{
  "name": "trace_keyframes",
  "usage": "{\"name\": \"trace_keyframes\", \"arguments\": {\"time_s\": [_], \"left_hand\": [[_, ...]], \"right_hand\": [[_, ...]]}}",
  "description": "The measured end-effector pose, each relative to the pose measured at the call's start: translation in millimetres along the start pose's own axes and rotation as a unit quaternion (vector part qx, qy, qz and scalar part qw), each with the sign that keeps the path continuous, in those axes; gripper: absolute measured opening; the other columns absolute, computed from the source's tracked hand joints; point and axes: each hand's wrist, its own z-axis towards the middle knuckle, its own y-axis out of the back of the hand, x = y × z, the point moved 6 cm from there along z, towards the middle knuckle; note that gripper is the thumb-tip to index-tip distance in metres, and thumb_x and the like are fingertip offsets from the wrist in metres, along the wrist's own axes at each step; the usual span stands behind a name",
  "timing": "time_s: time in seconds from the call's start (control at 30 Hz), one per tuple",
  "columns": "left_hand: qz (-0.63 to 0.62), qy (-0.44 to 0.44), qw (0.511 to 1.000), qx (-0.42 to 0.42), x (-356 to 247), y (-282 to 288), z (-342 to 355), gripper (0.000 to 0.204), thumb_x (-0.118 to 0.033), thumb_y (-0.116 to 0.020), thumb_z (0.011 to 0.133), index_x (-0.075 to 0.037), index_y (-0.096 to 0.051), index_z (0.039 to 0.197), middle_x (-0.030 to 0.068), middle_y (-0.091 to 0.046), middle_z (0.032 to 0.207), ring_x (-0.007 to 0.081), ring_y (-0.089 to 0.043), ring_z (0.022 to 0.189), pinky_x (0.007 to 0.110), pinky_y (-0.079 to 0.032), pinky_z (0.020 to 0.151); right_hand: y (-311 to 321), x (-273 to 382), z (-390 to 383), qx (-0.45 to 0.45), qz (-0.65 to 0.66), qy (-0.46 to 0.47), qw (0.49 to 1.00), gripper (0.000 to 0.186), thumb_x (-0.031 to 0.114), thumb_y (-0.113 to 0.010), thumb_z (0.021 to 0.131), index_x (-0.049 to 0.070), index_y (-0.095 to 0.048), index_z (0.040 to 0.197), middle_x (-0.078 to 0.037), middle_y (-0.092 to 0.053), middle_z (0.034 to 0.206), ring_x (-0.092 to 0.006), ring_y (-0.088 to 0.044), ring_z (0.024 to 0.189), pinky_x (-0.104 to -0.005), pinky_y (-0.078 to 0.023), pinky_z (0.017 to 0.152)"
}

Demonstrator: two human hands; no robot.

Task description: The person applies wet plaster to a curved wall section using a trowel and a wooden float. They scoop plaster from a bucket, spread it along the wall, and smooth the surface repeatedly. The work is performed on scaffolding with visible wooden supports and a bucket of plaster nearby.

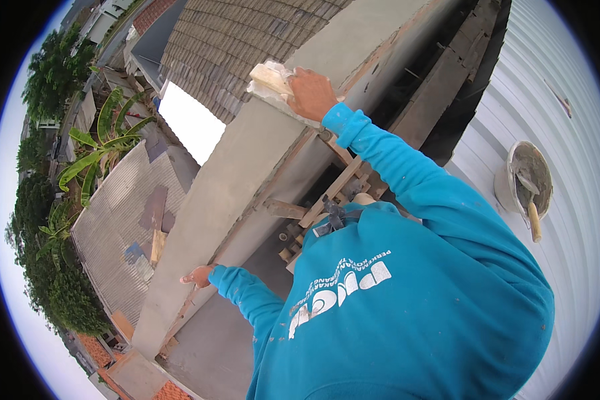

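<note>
My right hand [311,93] is closed on a pale, plaster-smeared plastering float [271,78], which lies against the top of the grey cement ledge [240,157]. The float's underside is hidden. Lower down the same ledge, my left hand [199,275] rests at the inner edge with its fingers stretched over the surface, and nothing shows in it. Both arms are in blue sleeves with light cement specks. The ledge slants from the lower left to the upper right, smooth on top and rough along its inner edge.
A bucket [507,177] of wet mortar, with a wooden-handled trowel [533,217] in it, stands on the white corrugated metal roof [520,100] at the right. Wooden planks [332,191] lie below the ledge. Beyond it are a tiled roof [247,40] and a lower corrugated roof [117,220].
</note>
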Motion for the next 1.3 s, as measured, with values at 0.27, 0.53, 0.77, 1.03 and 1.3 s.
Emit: {"name": "trace_keyframes", "arguments": {"time_s": [0.27,0.53,0.77,1.03,1.3], "left_hand": [[0.202,-0.06,0.974,0.079,-8.8,-12.3,14.0,0.095,-0.065,-0.051,0.09,0.01,-0.029,0.143,0.0262,-0.053,0.134,0.0433,-0.055,0.121,0.055,-0.049,0.1],[-0.007,0.05,0.991,0.123,-11.2,-7.9,-12.8,0.096,-0.068,-0.043,0.092,0.009,-0.029,0.147,0.0226,-0.037,0.152,0.0419,-0.039,0.138,0.055,-0.037,0.112],[-0.067,0.013,0.983,0.169,8.8,-15.9,43.6,0.088,-0.06,-0.042,0.094,0.006,-0.027,0.15,0.0198,-0.034,0.155,0.0379,-0.039,0.139,0.053,-0.031,0.116],[-0.067,-0.001,0.971,0.231,0.1,14.7,-56.4,0.073,-0.051,-0.046,0.096,-0.007,-0.032,0.152,0.0137,-0.031,0.157,0.033,-0.038,0.138,0.051,-0.032,0.114],[-0.067,-0.036,0.939,0.334,18.2,-4.5,-52.2,0.061,-0.043,-0.047,0.097,-0.012,-0.041,0.148,0.0119,-0.036,0.153,0.0294,-0.04,0.136,0.053,-0.033,0.112]], "right_hand": [[-45.4,216.0,-92.9,0.164,0.222,0.157,0.948,0.035,0.02,-0.07,0.08,-0.001,-0.065,0.108,-0.016,-0.057,0.105,-0.0335,-0.06,0.103,-0.0536,-0.051,0.078],[25.1,107.9,-68.8,0.047,0.333,-0.014,0.942,0.051,0.034,-0.069,0.082,-0.003,-0.063,0.116,-0.018,-0.059,0.102,-0.0366,-0.06,0.098,-0.0497,-0.049,0.082],[72.4,-77.2,-93.2,-0.14,0.433,-0.286,0.843,0.068,0.043,-0.071,0.084,0.0,-0.057,0.134,-0.022,-0.067,0.117,-0.0317,-0.067,0.105,-0.0394,-0.051,0.092],[89.3,-168.4,-140.5,-0.233,0.504,-0.395,0.732,0.059,0.036,-0.072,0.089,-0.001,-0.058,0.134,-0.012,-0.069,0.108,-0.0173,-0.066,0.092,-0.0314,-0.053,0.082],[100.4,-148.6,-120.2,-0.193,0.406,-0.34,0.826,0.063,0.035,-0.073,0.086,-0.001,-0.056,0.135,-0.017,-0.07,0.112,-0.0225,-0.068,0.099,-0.0349,-0.052,0.087]]}}
